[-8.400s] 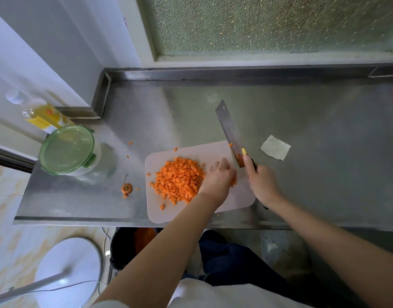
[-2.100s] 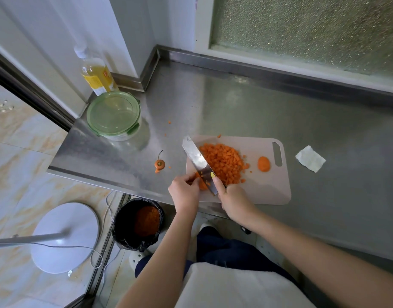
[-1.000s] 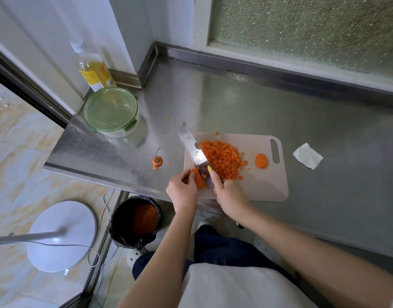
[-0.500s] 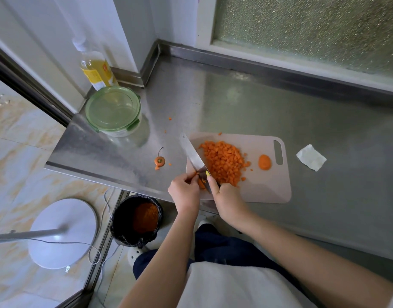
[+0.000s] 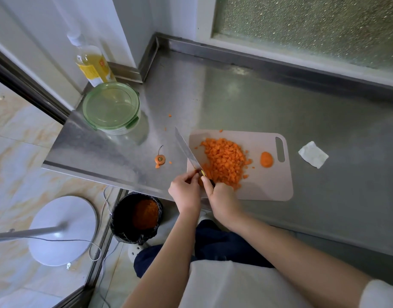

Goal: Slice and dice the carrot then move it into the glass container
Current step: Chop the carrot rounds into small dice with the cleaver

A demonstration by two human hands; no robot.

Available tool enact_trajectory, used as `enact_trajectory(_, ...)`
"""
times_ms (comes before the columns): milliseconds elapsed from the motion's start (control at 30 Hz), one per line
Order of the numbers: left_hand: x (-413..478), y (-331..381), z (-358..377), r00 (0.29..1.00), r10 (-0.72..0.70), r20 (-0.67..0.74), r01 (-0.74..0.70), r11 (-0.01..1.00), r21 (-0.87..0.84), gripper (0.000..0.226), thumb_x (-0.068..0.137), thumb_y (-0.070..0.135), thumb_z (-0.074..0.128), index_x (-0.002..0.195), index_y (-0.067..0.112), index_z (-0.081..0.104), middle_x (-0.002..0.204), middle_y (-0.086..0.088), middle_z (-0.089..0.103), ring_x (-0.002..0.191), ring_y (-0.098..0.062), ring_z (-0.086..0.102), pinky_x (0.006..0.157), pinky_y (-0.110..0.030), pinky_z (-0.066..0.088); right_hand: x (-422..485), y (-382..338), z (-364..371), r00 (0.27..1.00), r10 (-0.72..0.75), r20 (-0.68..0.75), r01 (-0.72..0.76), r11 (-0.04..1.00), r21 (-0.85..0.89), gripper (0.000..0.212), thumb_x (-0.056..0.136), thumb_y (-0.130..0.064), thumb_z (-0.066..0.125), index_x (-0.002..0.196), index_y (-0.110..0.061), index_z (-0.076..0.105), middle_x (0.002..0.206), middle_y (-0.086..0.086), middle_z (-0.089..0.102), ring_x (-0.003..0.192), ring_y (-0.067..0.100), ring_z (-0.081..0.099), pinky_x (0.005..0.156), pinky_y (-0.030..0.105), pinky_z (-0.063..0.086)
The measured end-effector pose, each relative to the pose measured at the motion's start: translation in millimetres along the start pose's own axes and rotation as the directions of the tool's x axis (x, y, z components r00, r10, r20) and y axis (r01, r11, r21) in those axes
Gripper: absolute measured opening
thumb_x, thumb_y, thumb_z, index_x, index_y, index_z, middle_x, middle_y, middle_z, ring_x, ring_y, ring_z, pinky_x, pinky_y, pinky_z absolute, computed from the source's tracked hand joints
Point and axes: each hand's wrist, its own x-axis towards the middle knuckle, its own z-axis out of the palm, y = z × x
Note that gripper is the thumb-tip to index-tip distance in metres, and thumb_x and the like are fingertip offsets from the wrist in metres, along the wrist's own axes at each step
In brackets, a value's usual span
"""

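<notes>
A heap of diced carrot (image 5: 224, 161) lies on the pale cutting board (image 5: 266, 185). One round carrot slice (image 5: 266, 159) sits apart near the board's handle hole. My right hand (image 5: 222, 198) grips the knife (image 5: 187, 152), its blade lying low over the board's left edge. My left hand (image 5: 185, 192) pinches a small carrot piece right beside the blade; the piece is mostly hidden by my fingers. The glass container (image 5: 112, 108), closed with a green lid, stands at the counter's far left.
A carrot top (image 5: 160, 159) and a few orange crumbs lie on the steel counter (image 5: 235, 96). An oil bottle (image 5: 92, 63) stands behind the container. A folded tissue (image 5: 313, 154) lies right of the board. A black bin (image 5: 137, 216) sits on the floor below the counter's edge.
The knife blade rose and came down again at the board's left edge beside the piece my left hand holds. Earlier the board was turned, with its handle hole to the right.
</notes>
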Motion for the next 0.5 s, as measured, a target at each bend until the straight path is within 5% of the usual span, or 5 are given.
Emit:
enact_trajectory(333,2,1,-2,0.999,0.028,0.021,-0.029,0.997,0.07,0.018,0.089,0.015,0.062,0.102,0.011,0.073,0.099,-0.004,0.072,0.077,-0.003,0.052,0.062,0.004,0.031,9,16,-13,1.0,0.025,0.005,-0.025,0.963,0.269,0.062,0.098,-0.048,0.036,0.045,-0.018,0.033,0.038,-0.007,0.034,0.043,0.014,0.036,0.049,0.027,0.026)
enact_trajectory(500,3,1,-2,0.992,0.109,0.07,-0.118,0.983,0.143,0.021,0.092,0.009,0.054,0.104,0.007,0.07,0.1,-0.009,0.069,0.09,-0.02,0.058,0.069,-0.012,0.03,12,24,-34,0.998,0.061,-0.027,-0.047,0.924,0.379,0.063,0.097,-0.053,0.034,0.047,-0.017,0.026,0.036,-0.006,0.025,0.04,0.017,0.028,0.046,0.029,0.022)
